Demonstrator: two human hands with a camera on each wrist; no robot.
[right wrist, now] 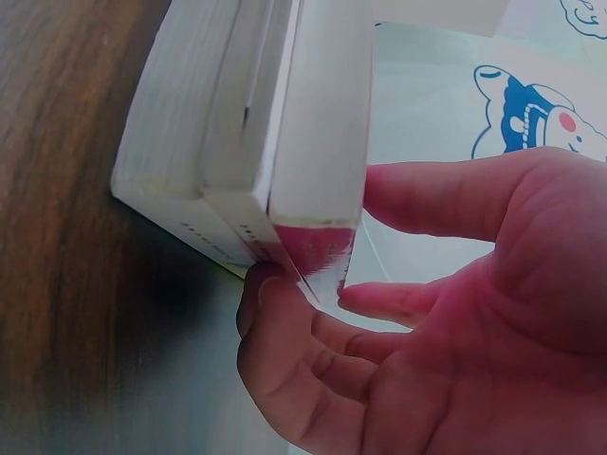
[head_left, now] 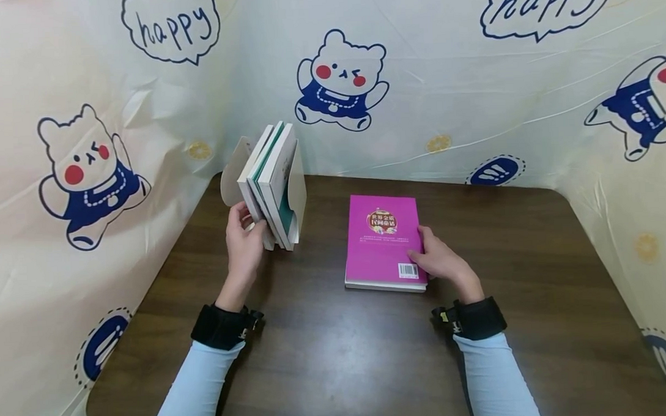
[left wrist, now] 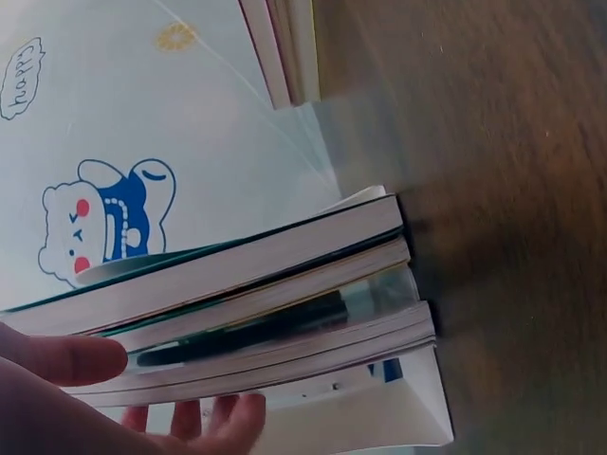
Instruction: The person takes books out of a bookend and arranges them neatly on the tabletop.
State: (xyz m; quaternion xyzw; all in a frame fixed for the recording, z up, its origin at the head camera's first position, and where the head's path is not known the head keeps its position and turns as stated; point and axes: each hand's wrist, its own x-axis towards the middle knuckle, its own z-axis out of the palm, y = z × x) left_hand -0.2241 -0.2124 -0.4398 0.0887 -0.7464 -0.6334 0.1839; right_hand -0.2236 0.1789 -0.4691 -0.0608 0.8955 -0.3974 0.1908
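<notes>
Several books (head_left: pixel 277 191) stand upright, leaning a little, between the cream panels of a book holder (head_left: pixel 297 181). My left hand (head_left: pixel 245 238) pinches the leftmost white book (left wrist: pixel 322 362) near its lower edge, thumb (left wrist: pixel 95 360) on one face and fingers (left wrist: pixel 247 417) on the other. To the right lies a magenta book (head_left: pixel 376 258), back cover up with a barcode. Its right edge is gripped by my right hand (head_left: pixel 445 262), thumb (right wrist: pixel 427 199) on the cover and fingers curled under the corner. In the right wrist view, more books (right wrist: pixel 171 123) lie beneath it.
A dark wooden table (head_left: pixel 338 355) carries everything. Behind it and along both sides hangs a pale curtain (head_left: pixel 428 94) printed with cartoon bears, close to the table edges. The book holder stands near the back left corner.
</notes>
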